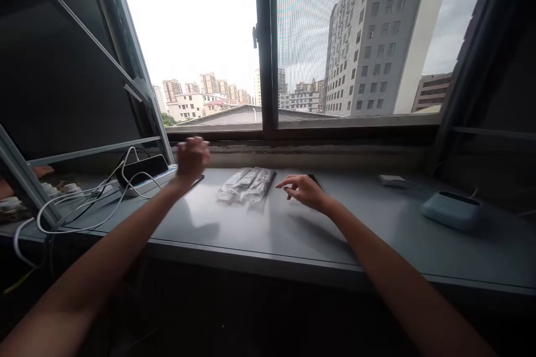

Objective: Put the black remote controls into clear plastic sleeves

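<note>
Both of my arms reach over a grey tabletop [251,234] under a window. My left hand [193,157] is raised above the left part of the table, smeared by motion; whether its fingers are closed does not show. Below it, a thin dark item [200,179] lies partly hidden by my wrist. My right hand [305,191] hovers over the table, index finger stretched out and fingers apart, with nothing in it. Just behind that hand, a flat black object [314,179] shows in part. Between my hands lie clear crinkled plastic bags [247,184] with dark contents I cannot make out.
At the left, a phone-like black screen [144,170] stands propped among white cables [121,192]. Another person's hand [43,170] shows beyond the metal frame [140,67]. To the right are a pale blue rounded box [451,211] and a small white block [392,181].
</note>
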### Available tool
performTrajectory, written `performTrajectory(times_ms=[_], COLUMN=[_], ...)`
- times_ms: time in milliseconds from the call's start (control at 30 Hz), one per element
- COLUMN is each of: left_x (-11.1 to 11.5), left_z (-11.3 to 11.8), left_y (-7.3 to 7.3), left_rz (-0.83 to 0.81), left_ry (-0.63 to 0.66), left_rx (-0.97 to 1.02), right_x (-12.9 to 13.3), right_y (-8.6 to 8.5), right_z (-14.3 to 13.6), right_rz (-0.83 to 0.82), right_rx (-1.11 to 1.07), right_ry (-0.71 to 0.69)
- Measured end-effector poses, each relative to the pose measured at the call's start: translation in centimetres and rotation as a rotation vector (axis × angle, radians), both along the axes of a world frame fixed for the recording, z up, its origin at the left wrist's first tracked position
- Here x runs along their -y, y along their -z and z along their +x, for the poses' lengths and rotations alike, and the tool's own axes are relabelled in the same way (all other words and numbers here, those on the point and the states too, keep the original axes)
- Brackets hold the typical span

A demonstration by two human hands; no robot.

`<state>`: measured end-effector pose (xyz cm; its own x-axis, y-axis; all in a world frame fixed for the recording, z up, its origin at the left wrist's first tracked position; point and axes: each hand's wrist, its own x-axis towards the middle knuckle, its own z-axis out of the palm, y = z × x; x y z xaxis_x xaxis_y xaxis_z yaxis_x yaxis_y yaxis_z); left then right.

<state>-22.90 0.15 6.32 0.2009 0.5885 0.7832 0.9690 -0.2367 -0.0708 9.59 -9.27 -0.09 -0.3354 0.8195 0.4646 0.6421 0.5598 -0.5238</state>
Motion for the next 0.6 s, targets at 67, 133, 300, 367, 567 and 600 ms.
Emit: performTrajectory(times_ms=[67, 133, 300, 367, 567, 600], left_x=[1.4, 2.7, 4.0, 3.4, 1.3, 1.0], left_z=[-6.4, -12.7, -22.9, -24.3, -23.7, -23.7], left_y=[0.3, 1.2, 4.1, 4.8, 5.2, 5.1], left_rz=[0.143, 0.240, 0.095, -0.029, -0.079, -0.064], left_ry=[-0.195, -0.388, -0.454, -0.360, -0.088, -0.065], left_rx=[0.076, 0.240, 0.117, -0.053, -0.204, -0.187], right_x=[-0.1, -0.2, -0.4, -0.6, -0.6, -0.6], right_y=[0.1, 0.1, 0.7, 0.9, 1.2, 1.2], right_z=[0.1, 0.1, 0.4, 0.5, 0.7, 0.7], right_rz=[0.012, 0.010, 0.023, 0.019, -0.033, -0.039], right_rx=[0.008, 0.016, 0.028, 0.029, 0.036, 0.038], right_ry=[0.015, 0.017, 0.046, 0.062, 0.070, 0.071])
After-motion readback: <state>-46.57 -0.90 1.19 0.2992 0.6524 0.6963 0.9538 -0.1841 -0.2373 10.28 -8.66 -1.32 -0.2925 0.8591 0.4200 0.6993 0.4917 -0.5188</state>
